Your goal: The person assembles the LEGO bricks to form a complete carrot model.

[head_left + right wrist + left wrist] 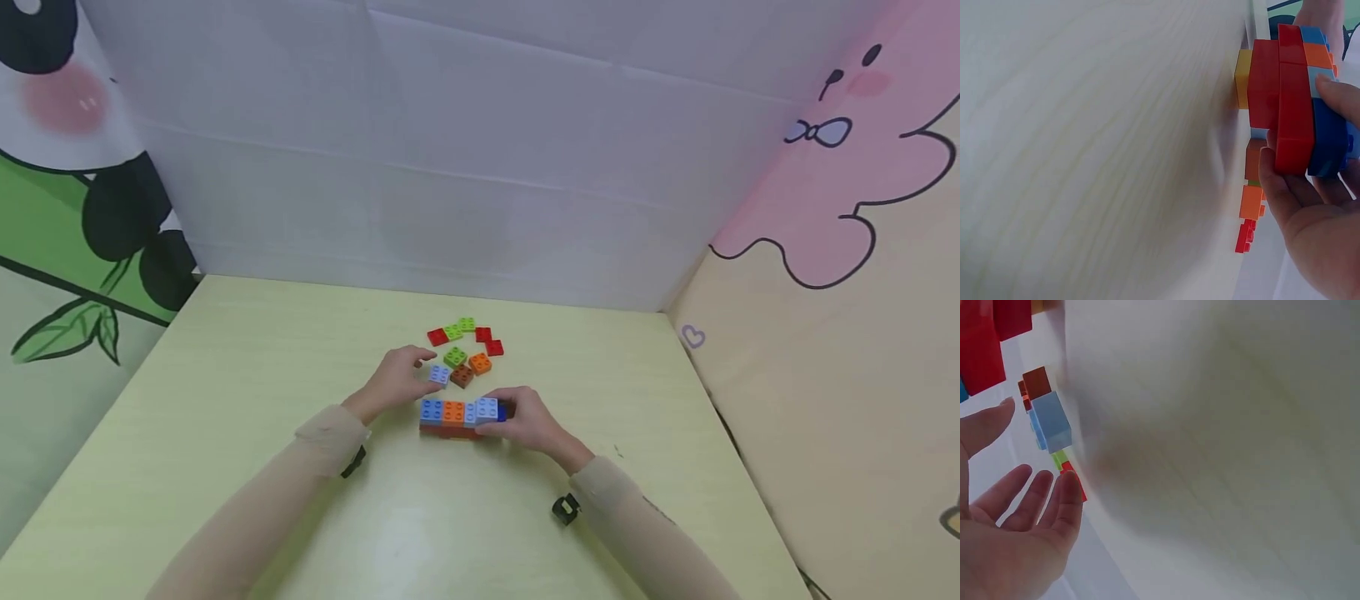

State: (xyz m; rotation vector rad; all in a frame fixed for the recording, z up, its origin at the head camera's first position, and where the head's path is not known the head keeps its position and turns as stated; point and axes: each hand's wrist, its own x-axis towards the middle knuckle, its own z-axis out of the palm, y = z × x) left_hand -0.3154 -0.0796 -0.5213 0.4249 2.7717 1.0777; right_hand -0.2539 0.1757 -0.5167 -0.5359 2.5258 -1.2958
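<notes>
My right hand (531, 421) grips the right end of a built block of toy bricks (1294, 112). Red bricks form its lower layers, with blue, orange, light blue and dark blue ones in the row above. A light blue brick (487, 408) sits on top at the right, partly behind the fingers. Just beyond the block, my left hand (393, 382) reaches toward a loose light blue brick (439, 375), thumb and fingers spread apart on either side. In the left wrist view a gap shows between the fingertips and that light blue brick (1052, 422).
Beside the loose brick lie a brown brick (462, 377), a green brick (455, 357) and an orange brick (480, 363). Farther back are several red and lime bricks (467, 324). The pale table (300, 333) meets a white back wall (450, 208) and painted side panels.
</notes>
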